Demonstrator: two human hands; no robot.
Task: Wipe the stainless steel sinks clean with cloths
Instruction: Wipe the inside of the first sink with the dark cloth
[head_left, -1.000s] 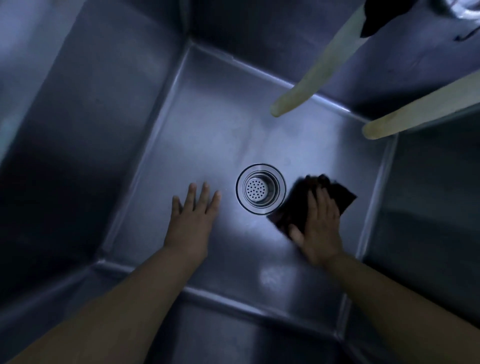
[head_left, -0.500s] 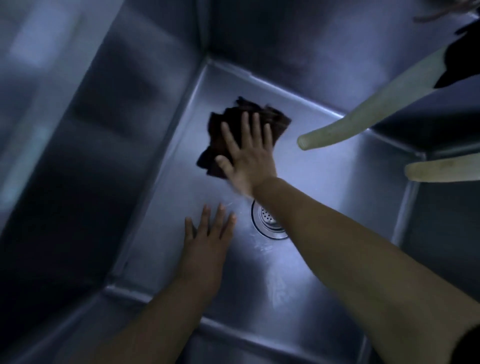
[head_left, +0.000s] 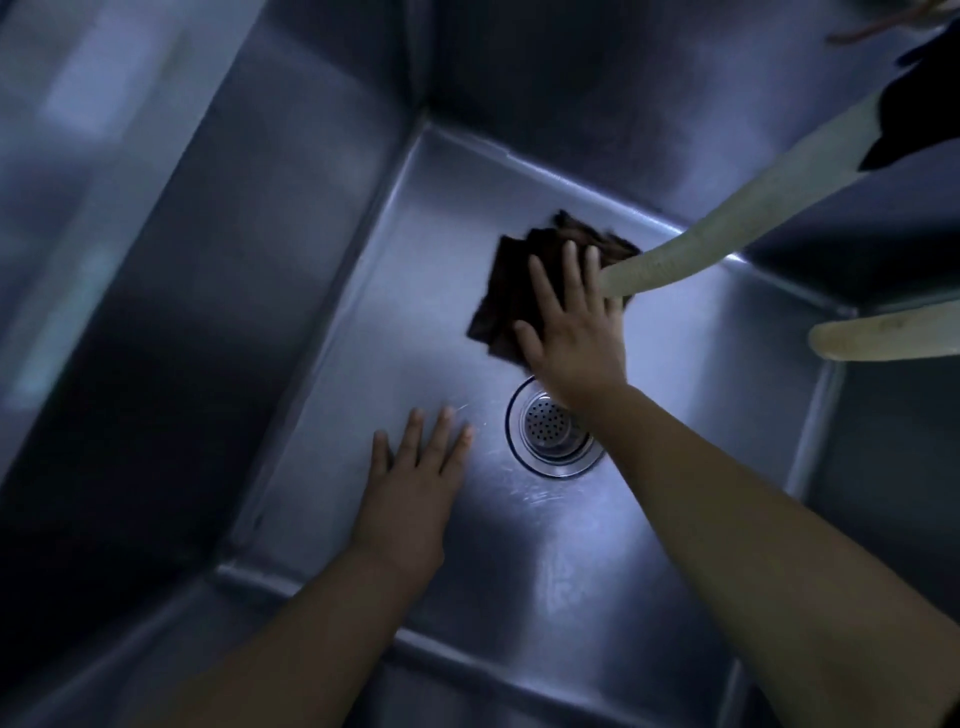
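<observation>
Sink (head_left: 322, 374) floor is getting wiped, and the dark cloth (head_left: 511, 291) is now up near the far wall, past the drain (head_left: 553, 434). A second ago it sat right of the drain, then it swung to the far-left corner, and now it's come back toward the middle. So the right hand (head_left: 571, 338) is sweeping the back strip side to side, and I'd guess the far part of the floor is mostly covered while the near part and the walls are still to do. That hand lies flat with fingers spread, pressing the cloth down rather than clutching it. The left hand (head_left: 410, 493) hasn't budged: flat and empty on the steel, bracing.

Hard to see: a pale hose (head_left: 727, 234) hangs over the right fingertips and the cloth's far edge. A second hose (head_left: 883, 338) runs off the right side. Lighting's dim, so I can't tell if grime remains.
</observation>
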